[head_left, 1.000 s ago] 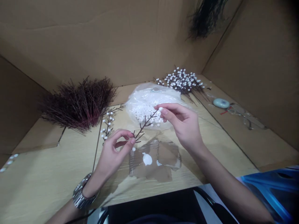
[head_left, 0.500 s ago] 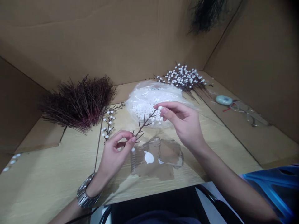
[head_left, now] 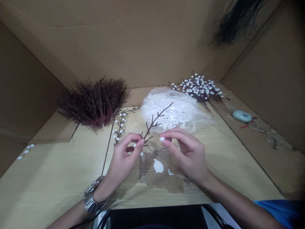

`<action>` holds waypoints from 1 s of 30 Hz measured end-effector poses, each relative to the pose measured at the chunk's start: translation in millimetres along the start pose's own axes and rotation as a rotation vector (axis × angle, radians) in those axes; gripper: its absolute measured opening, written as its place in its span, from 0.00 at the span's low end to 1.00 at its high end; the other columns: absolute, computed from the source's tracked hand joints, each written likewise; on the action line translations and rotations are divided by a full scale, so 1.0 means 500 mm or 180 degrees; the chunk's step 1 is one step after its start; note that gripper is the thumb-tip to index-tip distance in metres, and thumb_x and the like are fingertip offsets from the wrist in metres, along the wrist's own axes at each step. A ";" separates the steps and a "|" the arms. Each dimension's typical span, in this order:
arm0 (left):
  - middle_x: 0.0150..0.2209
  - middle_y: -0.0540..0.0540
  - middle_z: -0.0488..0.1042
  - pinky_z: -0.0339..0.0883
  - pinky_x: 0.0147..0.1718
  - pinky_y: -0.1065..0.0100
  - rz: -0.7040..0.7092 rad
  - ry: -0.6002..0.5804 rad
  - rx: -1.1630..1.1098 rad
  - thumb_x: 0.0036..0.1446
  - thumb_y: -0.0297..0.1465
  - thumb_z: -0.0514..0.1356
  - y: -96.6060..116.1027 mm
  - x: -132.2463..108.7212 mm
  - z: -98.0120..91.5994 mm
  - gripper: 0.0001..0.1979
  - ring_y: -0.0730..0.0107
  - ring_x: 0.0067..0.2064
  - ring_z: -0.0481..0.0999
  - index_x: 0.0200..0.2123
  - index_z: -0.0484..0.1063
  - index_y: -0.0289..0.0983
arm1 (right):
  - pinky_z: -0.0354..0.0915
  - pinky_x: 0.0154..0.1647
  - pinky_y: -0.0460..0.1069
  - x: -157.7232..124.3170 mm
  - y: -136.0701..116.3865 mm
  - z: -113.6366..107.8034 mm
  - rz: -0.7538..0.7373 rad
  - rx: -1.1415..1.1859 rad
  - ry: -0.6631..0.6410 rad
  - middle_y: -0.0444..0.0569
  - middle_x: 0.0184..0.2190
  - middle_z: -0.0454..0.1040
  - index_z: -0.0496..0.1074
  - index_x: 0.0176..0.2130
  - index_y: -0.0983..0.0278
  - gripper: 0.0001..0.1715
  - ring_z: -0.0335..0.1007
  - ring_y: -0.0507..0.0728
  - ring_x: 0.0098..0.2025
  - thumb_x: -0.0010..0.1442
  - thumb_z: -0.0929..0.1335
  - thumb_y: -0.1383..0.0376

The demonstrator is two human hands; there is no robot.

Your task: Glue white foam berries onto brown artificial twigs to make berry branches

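Cardboard-walled table (head_left: 59, 171): left hand (head_left: 122, 160) pinches twig (head_left: 154, 121), right hand (head_left: 190, 159) bead (head_left: 162, 139).

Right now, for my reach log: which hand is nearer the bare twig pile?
Left. Left hand is just right of the bare twig pile; right hand farther right.

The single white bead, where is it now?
The white bead sits near the middle of the head view, pinched by the right hand, just right of the bare twig that the left hand holds, in front of the plastic bag.
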State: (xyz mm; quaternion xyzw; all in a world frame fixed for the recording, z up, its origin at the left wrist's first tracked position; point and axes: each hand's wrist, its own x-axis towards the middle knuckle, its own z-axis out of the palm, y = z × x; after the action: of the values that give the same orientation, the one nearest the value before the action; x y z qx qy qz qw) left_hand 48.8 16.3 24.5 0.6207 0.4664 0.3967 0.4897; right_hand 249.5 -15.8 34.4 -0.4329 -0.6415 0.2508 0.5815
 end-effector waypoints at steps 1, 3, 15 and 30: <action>0.38 0.48 0.74 0.74 0.34 0.70 0.0003 0.0028 0.0026 0.66 0.38 0.62 -0.001 -0.001 -0.001 0.09 0.65 0.40 0.76 0.37 0.76 0.39 | 0.71 0.41 0.52 -0.006 0.003 0.008 0.0044 0.0015 -0.0206 0.44 0.39 0.79 0.78 0.46 0.54 0.13 0.74 0.55 0.40 0.64 0.72 0.70; 0.38 0.48 0.75 0.73 0.34 0.70 0.0010 0.0080 0.0103 0.66 0.38 0.62 -0.002 -0.002 -0.005 0.09 0.64 0.40 0.77 0.39 0.76 0.39 | 0.72 0.41 0.53 -0.014 0.009 0.022 0.0129 0.0010 -0.0462 0.45 0.40 0.79 0.78 0.47 0.55 0.13 0.75 0.55 0.41 0.64 0.72 0.69; 0.37 0.49 0.74 0.73 0.32 0.69 0.0266 -0.0081 0.0331 0.68 0.34 0.60 -0.005 -0.008 -0.013 0.06 0.66 0.38 0.75 0.38 0.74 0.39 | 0.72 0.47 0.54 0.021 0.005 -0.006 0.0498 0.0408 0.0143 0.47 0.47 0.78 0.81 0.42 0.54 0.08 0.73 0.59 0.51 0.64 0.72 0.66; 0.39 0.47 0.76 0.73 0.34 0.71 0.0599 -0.0588 0.0673 0.65 0.33 0.62 0.000 -0.020 0.006 0.04 0.67 0.41 0.76 0.40 0.74 0.39 | 0.75 0.43 0.50 0.043 -0.005 -0.040 0.0378 0.0217 0.0722 0.45 0.42 0.84 0.81 0.41 0.59 0.06 0.79 0.53 0.40 0.64 0.72 0.68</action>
State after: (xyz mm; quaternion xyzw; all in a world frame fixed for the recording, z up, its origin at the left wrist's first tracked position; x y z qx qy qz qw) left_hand 49.0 5.8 23.7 0.7435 0.3983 0.3308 0.4232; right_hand 269.2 -2.3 51.8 -0.4757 -0.5360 0.2558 0.6488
